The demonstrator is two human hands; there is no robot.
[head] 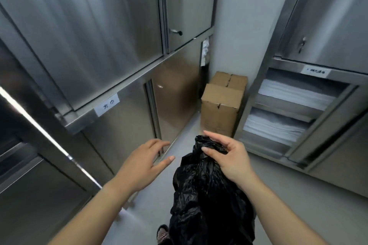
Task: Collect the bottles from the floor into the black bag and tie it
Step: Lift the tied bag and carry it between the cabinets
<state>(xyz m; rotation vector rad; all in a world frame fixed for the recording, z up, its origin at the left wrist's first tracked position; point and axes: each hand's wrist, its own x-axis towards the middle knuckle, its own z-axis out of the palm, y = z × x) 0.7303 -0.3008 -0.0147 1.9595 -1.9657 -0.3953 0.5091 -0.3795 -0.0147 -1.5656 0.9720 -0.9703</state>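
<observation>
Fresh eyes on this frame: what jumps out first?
The crumpled black bag hangs at bottom centre, its gathered neck gripped by the right hand; the left hand is open beside it, touching nothing. In the far corner, cardboard boxes stand between steel cabinets.

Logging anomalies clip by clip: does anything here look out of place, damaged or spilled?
Two small things: crumpled white material is wedged in the gap between the stainless steel cabinet and the wall, and the front brown cardboard box has a small tear near its top edge. No spill shows on the grey floor.
</observation>
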